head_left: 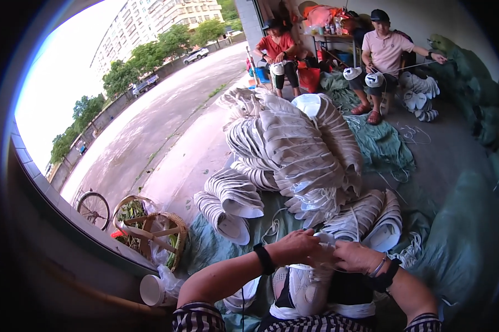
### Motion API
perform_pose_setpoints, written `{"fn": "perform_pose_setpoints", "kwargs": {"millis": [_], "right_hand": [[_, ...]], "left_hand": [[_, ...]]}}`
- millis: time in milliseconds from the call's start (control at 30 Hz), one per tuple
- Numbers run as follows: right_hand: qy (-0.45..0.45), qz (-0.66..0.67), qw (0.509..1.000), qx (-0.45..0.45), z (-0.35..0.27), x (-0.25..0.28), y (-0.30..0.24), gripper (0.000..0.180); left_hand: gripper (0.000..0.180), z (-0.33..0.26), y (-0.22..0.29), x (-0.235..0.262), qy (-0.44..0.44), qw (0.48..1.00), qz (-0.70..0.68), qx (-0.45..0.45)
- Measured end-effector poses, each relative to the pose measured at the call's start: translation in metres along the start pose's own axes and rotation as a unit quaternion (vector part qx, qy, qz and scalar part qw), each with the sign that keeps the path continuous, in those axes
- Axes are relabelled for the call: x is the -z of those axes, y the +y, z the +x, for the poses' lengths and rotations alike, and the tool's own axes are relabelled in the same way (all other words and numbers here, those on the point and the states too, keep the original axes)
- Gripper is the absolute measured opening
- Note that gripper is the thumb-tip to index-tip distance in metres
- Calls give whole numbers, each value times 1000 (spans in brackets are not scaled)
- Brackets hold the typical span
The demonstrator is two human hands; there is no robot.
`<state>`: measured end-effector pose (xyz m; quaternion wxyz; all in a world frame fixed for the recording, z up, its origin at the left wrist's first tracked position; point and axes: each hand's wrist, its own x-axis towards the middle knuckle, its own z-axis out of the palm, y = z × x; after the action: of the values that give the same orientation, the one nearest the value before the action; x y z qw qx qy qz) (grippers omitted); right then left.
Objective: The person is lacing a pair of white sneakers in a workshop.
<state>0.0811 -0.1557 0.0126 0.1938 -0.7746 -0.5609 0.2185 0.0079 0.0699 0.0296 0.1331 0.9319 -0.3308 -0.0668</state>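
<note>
Both hands (329,252) pinching white float (325,239)

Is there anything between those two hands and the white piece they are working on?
Nothing visible. Both the left hand and the right hand already touch the small white piece, meeting over the person's lap. The big heap of stacked white pieces lies just beyond the hands, not between them.

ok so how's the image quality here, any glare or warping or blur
Head view: the sky at upper left is blown out white; fisheye bends the building and the wall ledge toward the rim, with dark vignetted corners; the left hand and right hand sit in even shade, slightly soft, over a white piece; the stacked white pieces are sharper.
</note>
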Motion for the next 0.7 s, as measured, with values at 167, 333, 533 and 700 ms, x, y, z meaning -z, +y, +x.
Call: {"fn": "perform_pose_setpoints", "kwargs": {"millis": [167, 333, 533, 700], "right_hand": [[17, -34, 992, -121, 13, -23, 6, 22], [26, -39, 987, -151, 10, -18, -5, 23], [185, 547, 804, -142, 0, -9, -8, 11], [166, 602, 780, -36, 9, -40, -34, 28]], "left_hand": [[25, 23, 23, -9, -59, 991, 103, 60], [22, 26, 22, -16, -16, 994, 28, 108], [28, 8, 7, -32, 168, 768, -591, 181], [17, 4, 10, -51, 221, 692, -673, 137]]}}
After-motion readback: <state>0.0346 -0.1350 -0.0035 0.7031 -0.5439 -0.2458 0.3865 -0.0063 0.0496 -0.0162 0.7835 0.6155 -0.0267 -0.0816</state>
